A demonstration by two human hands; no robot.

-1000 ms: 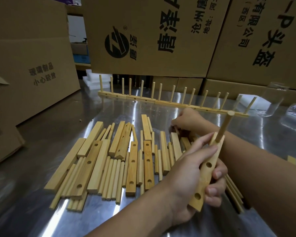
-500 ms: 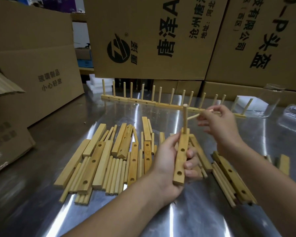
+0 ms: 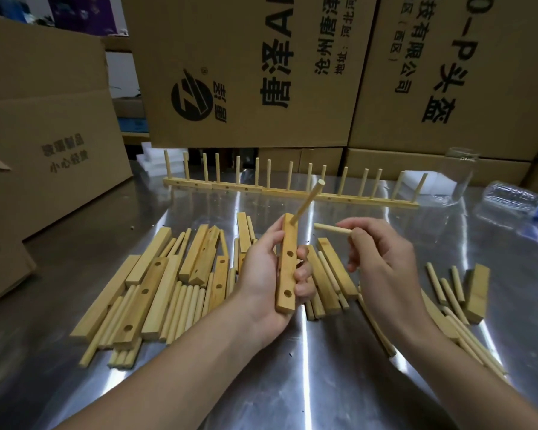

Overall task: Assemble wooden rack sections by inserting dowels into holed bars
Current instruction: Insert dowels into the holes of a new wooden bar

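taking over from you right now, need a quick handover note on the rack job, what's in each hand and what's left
Left hand: grips a holed bar, held up above the table.
Right hand: pinches a loose dowel, tip pointing toward the bar, not yet in a hole.
Done: one inserted dowel stands in the bar's top hole. A row of finished sections stands at the back of the metal table.
Left: two holes in the held bar show empty. After those, there is the pile of bars and dowels on the left and a smaller lot on the right.
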